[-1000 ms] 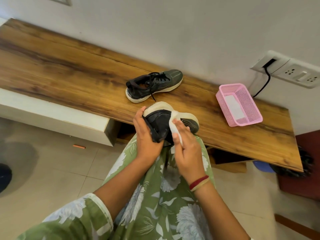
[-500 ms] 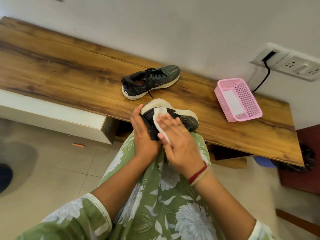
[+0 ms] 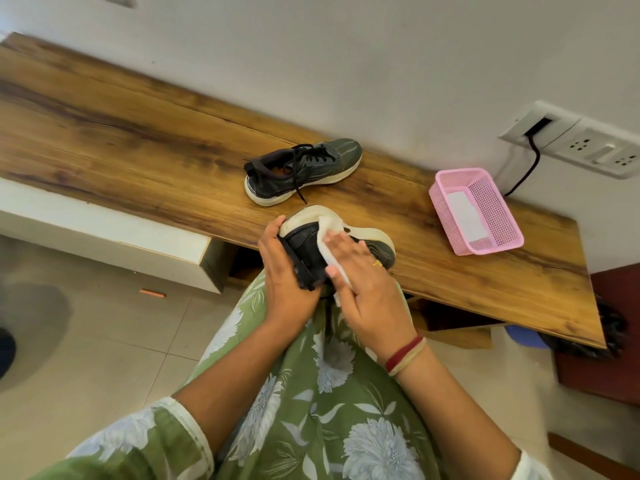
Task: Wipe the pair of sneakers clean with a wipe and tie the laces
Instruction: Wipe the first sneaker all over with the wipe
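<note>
Green dress (image 3: 311, 393) printed with white flowers and leaves, sleeves (image 3: 138, 441) edged white. A gold ring (image 3: 376, 263) on the right hand (image 3: 367, 289); red and beige wristbands (image 3: 405, 355) just behind it.

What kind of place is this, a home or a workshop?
Probably a room in a home: a long wooden bench against a plain wall, a wall socket panel with a cable, and a tiled floor.

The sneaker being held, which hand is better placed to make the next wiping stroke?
Right. The right hand presses the wipe flat against the sneaker, fingers straight. The left hand grips the heel end to steady it, so it is probably best left there.
</note>
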Demonstrator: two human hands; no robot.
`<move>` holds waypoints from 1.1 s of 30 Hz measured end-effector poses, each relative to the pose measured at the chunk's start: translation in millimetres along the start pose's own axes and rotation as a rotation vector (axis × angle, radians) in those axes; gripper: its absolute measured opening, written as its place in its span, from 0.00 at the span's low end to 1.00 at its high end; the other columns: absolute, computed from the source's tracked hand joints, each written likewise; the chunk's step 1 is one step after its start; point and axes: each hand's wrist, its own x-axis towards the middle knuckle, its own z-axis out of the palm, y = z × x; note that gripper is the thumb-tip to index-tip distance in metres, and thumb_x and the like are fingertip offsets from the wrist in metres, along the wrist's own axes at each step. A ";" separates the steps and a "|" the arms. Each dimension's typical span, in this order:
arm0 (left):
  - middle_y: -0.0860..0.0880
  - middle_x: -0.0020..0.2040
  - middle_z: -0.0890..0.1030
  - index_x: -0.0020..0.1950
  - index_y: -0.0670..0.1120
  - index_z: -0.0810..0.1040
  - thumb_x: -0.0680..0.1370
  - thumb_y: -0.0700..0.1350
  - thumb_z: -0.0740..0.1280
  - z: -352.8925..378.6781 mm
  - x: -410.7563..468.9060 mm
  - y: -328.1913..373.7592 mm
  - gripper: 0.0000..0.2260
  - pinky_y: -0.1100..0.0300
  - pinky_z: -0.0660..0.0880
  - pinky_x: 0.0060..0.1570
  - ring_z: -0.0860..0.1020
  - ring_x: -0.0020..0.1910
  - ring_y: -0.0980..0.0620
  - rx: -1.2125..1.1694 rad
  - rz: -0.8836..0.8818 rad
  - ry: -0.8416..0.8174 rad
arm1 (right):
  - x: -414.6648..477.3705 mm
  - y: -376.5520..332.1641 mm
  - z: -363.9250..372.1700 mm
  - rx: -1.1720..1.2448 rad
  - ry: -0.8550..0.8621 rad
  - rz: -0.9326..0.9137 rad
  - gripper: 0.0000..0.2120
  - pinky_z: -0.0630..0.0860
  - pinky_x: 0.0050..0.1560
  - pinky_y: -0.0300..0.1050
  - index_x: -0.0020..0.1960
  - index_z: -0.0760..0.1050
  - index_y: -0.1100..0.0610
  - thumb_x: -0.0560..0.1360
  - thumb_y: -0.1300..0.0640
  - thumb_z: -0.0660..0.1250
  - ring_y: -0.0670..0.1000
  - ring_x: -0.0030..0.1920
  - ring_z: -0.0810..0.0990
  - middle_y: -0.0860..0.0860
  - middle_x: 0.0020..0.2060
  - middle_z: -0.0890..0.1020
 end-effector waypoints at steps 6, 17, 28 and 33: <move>0.43 0.65 0.64 0.72 0.41 0.57 0.67 0.51 0.68 -0.8 0.7 1.4 0.37 0.62 0.68 0.62 0.68 0.64 0.49 -0.028 0.003 0.003 | 0.0 -11.7 2.2 0.031 0.019 -0.004 0.24 0.56 0.73 0.43 0.70 0.66 0.63 0.81 0.50 0.49 0.49 0.70 0.65 0.56 0.67 0.71; 0.40 0.66 0.64 0.72 0.40 0.57 0.67 0.43 0.70 -0.4 1.6 -5.1 0.37 0.51 0.70 0.65 0.68 0.66 0.43 -0.073 0.000 0.003 | -10.5 -12.2 -17.3 0.757 0.334 0.422 0.13 0.72 0.36 0.30 0.51 0.77 0.53 0.81 0.52 0.54 0.36 0.36 0.77 0.38 0.36 0.81; 0.40 0.65 0.64 0.71 0.46 0.56 0.67 0.47 0.70 -0.7 1.5 -3.5 0.36 0.45 0.71 0.63 0.69 0.65 0.42 -0.077 -0.019 0.016 | -5.4 -19.1 11.3 0.305 0.163 0.251 0.23 0.62 0.70 0.42 0.69 0.69 0.57 0.80 0.47 0.51 0.43 0.68 0.67 0.46 0.64 0.72; 0.41 0.66 0.64 0.72 0.43 0.57 0.67 0.47 0.70 -0.3 -0.8 0.1 0.37 0.54 0.70 0.64 0.68 0.66 0.45 -0.085 -0.037 0.023 | -8.9 -22.4 12.9 0.239 0.148 0.299 0.25 0.63 0.71 0.49 0.71 0.65 0.57 0.80 0.44 0.51 0.43 0.70 0.63 0.47 0.67 0.69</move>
